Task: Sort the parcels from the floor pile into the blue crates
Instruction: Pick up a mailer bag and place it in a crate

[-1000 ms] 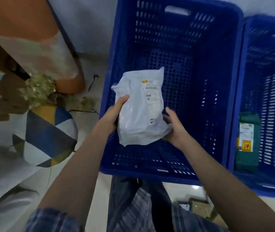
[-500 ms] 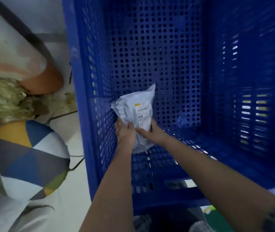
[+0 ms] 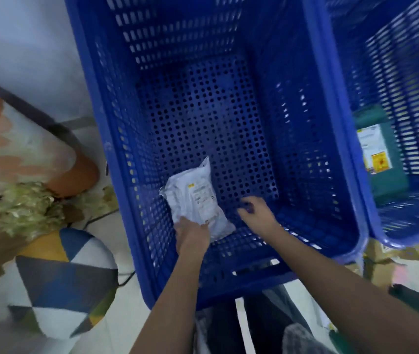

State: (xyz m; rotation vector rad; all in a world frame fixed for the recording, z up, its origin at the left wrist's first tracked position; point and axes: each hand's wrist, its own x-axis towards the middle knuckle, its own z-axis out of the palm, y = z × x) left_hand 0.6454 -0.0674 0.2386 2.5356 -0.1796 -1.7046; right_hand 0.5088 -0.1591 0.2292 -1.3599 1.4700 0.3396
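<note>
Head view, looking down: white parcel lies on the perforated floor of the near blue crate, label up, close to the left wall; left hand grips its near edge, fingers closed on the plastic; right hand sits just beside the parcel, clear of it, fingers loosely spread and holding nothing; second blue crate stands alongside, containing a green parcel; patterned cushion lies on the floor left.

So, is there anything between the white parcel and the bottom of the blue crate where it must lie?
Nothing visible. The white parcel already lies low in the blue crate, near its left wall, and the perforated floor around it is bare. The left hand touches its near end; the right hand is apart from it.
</note>
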